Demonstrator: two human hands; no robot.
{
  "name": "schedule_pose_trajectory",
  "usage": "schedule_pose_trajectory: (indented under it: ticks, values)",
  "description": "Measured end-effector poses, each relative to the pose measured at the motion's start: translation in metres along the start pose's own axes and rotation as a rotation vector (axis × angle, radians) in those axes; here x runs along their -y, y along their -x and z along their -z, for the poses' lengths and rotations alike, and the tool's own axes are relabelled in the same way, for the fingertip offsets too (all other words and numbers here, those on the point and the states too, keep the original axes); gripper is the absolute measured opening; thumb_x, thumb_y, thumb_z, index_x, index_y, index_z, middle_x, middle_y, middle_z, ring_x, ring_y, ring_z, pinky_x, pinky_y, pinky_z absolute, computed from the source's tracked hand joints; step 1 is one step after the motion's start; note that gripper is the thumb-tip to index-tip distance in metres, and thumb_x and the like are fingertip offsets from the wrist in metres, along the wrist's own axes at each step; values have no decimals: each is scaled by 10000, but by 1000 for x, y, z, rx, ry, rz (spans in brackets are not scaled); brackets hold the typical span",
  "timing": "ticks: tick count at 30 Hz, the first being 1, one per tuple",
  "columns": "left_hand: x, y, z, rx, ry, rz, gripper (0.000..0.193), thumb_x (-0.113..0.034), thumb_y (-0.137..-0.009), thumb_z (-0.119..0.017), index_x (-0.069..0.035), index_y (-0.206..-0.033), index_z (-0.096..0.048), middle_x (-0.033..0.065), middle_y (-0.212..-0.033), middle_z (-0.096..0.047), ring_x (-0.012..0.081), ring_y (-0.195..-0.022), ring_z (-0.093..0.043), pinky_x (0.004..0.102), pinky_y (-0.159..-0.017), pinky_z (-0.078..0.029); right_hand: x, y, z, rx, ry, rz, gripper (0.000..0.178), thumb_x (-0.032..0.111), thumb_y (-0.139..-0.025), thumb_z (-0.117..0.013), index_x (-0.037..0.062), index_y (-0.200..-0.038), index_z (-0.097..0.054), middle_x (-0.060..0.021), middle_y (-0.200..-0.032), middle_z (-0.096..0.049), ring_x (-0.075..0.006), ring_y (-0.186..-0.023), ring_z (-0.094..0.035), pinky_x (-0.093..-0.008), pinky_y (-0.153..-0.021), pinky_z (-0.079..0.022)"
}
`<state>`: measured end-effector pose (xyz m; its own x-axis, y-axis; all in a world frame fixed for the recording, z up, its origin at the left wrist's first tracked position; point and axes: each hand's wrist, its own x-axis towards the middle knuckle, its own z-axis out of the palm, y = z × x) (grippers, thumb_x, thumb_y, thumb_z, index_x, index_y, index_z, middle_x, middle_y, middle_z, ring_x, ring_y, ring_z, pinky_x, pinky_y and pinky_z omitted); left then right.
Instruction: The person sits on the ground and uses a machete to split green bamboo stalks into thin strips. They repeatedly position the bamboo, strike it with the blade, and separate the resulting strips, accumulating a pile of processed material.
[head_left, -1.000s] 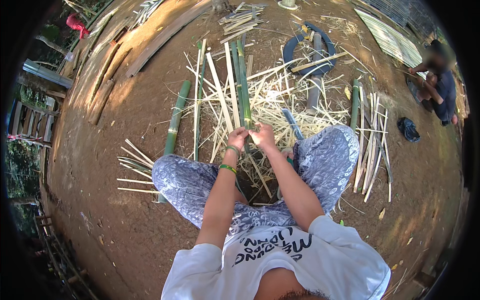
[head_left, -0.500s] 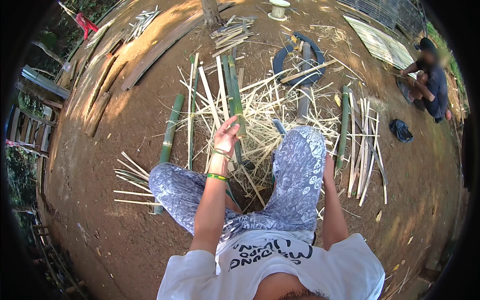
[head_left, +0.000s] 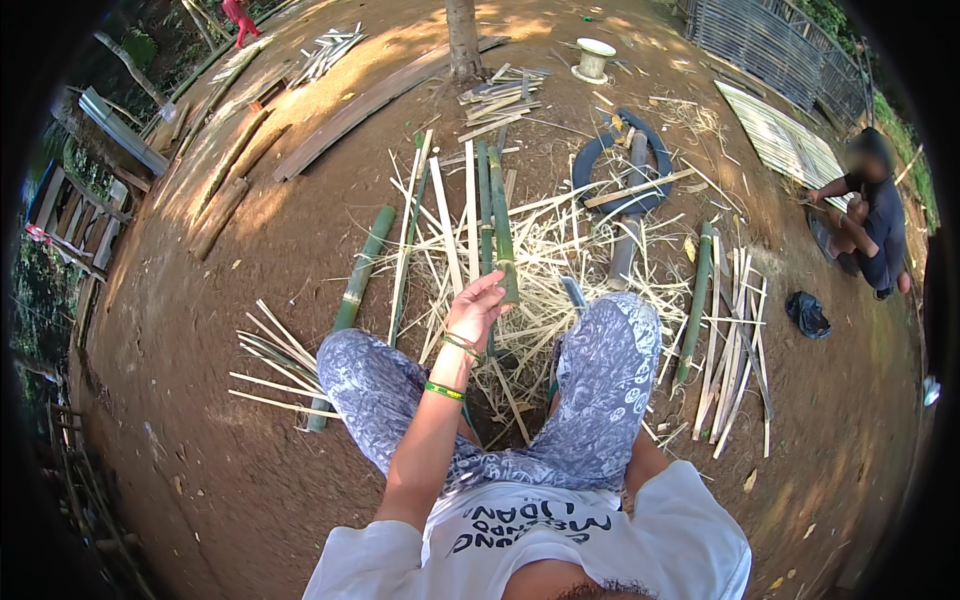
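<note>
My left hand [head_left: 478, 308] is closed around the near end of a green split bamboo piece [head_left: 501, 225], which points away from me. Beside it on the left lie another narrow green bamboo length [head_left: 485, 215] and a pale bamboo strip [head_left: 471, 210]. My right hand is hidden behind my right leg; only part of the right arm [head_left: 646, 462] shows. A flat grey blade-like thing [head_left: 573, 291] sticks up beside my right knee. Under and around the held piece spreads a heap of pale bamboo shavings [head_left: 545, 250].
Green bamboo poles lie at left [head_left: 365, 265] and right [head_left: 697, 300]. Pale strips [head_left: 735, 340] lie beyond the right pole. A dark tyre [head_left: 590, 180] rests ahead near a post [head_left: 628, 245]. A person [head_left: 870, 215] squats at far right, near a black plastic bag [head_left: 807, 315].
My view has tilted up and shifted, so the scene sits lower and further right. The right forearm has gone from sight behind my leg. My left hand keeps its hold on the bamboo.
</note>
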<state>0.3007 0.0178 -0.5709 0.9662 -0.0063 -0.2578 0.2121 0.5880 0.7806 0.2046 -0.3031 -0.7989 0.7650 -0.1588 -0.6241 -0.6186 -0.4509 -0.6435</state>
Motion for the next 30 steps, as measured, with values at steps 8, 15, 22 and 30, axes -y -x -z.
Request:
schedule_pose_trajectory:
  ticks: [8,15,22,30]
  values:
    - [29,8,2,6,57,48,479,69,-871,-617,-38,-1333,-545,46,-981,-632,158,-927,-631,318,-852,-533,-3,-12,8,18,2,-29,345,255,-990,-571,-11,-1199,-642,-142,-999,-715,-213,-872,-669,-351,-759,-513]
    - [30,12,-1,-9,55,-12,422,27,-883,-601,-15,-1302,-578,60,-1054,-618,167,-973,-618,331,-876,-532,-3,-13,17,26,-66,-29,346,265,-995,-568,-12,-1188,-645,-133,-983,-713,-200,-852,-665,-344,-743,-511]
    - [-5,10,-23,80,-20,-247,538,84,-862,-548,29,-1396,-511,121,-1190,-634,159,-1000,-628,308,-894,-544,42,-21,48,14,-347,114,348,275,-1000,-565,-12,-1178,-647,-123,-967,-711,-186,-832,-660,-337,-727,-509]
    - [-62,31,-56,-200,-832,-865,324,66,-802,-691,-44,-1103,-730,79,-945,-681,134,-772,-649,264,-682,-520,131,71,129,-216,-469,375,395,354,-1037,-535,-22,-1084,-645,-46,-861,-662,-78,-658,-566,-241,-577,-477]
